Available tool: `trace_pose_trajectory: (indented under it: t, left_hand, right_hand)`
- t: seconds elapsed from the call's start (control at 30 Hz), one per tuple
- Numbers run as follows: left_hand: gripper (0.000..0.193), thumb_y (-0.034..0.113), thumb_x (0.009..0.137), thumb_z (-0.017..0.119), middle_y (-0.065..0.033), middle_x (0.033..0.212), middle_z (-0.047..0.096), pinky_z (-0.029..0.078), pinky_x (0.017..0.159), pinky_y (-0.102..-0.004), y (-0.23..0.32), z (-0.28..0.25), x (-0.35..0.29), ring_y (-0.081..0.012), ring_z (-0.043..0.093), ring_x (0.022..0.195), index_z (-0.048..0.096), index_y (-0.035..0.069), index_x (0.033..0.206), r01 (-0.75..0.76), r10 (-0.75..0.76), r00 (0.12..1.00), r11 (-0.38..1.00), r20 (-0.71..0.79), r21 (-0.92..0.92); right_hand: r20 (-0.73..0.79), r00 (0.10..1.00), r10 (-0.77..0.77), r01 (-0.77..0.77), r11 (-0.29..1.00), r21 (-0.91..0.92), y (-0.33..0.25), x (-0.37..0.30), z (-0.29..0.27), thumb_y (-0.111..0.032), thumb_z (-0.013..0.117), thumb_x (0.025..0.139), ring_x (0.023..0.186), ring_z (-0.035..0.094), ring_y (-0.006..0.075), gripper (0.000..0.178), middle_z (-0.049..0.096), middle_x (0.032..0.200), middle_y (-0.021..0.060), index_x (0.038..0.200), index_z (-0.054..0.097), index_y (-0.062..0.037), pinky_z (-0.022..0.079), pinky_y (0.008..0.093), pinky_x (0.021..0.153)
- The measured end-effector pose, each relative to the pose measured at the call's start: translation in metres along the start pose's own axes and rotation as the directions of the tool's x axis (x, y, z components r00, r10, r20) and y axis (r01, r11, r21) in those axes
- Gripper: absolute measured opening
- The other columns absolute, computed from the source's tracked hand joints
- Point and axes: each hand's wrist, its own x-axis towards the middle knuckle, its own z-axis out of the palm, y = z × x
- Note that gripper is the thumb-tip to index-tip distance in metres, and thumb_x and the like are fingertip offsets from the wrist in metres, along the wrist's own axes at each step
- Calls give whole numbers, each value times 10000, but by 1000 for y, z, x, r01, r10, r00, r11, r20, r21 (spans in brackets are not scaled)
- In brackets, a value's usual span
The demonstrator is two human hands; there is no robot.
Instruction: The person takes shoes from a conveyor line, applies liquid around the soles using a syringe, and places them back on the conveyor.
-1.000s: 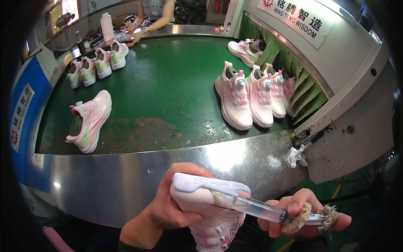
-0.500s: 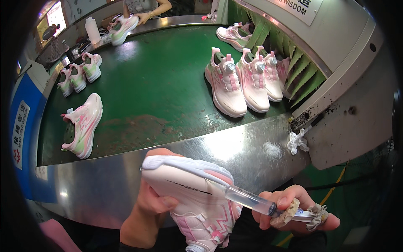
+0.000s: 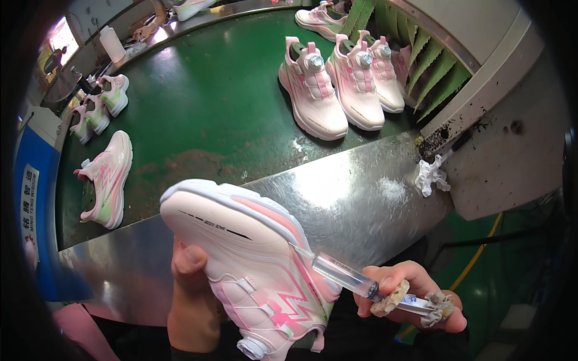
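My left hand (image 3: 191, 289) grips a pink and white sneaker (image 3: 253, 265), tipped on its side with the pale sole facing up and left. My right hand (image 3: 409, 295) holds a clear syringe (image 3: 349, 278) wrapped at the back in a dirty rag; its needle tip touches the seam between the sneaker's sole and upper. Both hands sit low in the view, in front of the metal edge (image 3: 337, 192) of a green conveyor belt (image 3: 205, 102).
Three pink sneakers (image 3: 337, 84) stand side by side on the belt at upper right beside green flaps (image 3: 433, 54). One sneaker (image 3: 105, 177) lies at left, several more sit further back. A crumpled white rag (image 3: 430, 175) hangs at the metal edge. Another person's hand (image 3: 144, 30) works far back.
The sneaker has been turned and lifted closer, its sole now facing up. The syringe tip has moved onto the sole seam. The view has tilted further down.
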Motion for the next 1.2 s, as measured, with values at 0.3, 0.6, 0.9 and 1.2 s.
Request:
trace_pose_trajectory:
  t: [0.3,0.6,0.9,1.2]
  left_hand:
    - [683,341,742,649,-205,1172,587,522,861,-406,-2,-50,-5,-302,608,1033,452,-38,1275,-87,90,988,996,-128,26]
    - [360,320,870,565,-182,950,646,554,690,-348,1,-78,-9,-215,645,798,569,-39,845,-265,306,939,934,-156,240]
    - [372,271,843,578,-225,1014,635,509,814,-404,7,-113,-4,-284,634,906,550,-78,969,-263,277,958,953,-79,153]
    - [399,266,807,612,-238,1025,630,489,850,-421,2,-108,-9,-308,628,927,545,-81,992,-202,226,967,963,-119,180]
  right_hand:
    - [-152,981,119,-120,993,6,1,-19,3,-698,637,721,1025,533,296,950,516,1066,223,1288,402,27,455,340,862]
    - [-159,967,198,-203,979,-16,-7,-46,8,-691,636,728,1025,538,280,930,533,1057,213,1264,434,43,460,331,841]
    - [-193,973,126,-160,972,-173,-2,-67,7,-726,546,766,982,595,250,881,628,1050,174,1222,489,25,367,310,782]
    - [-200,972,126,-158,975,-154,1,-84,-2,-715,558,766,982,573,241,876,615,1056,170,1223,485,30,367,311,781]
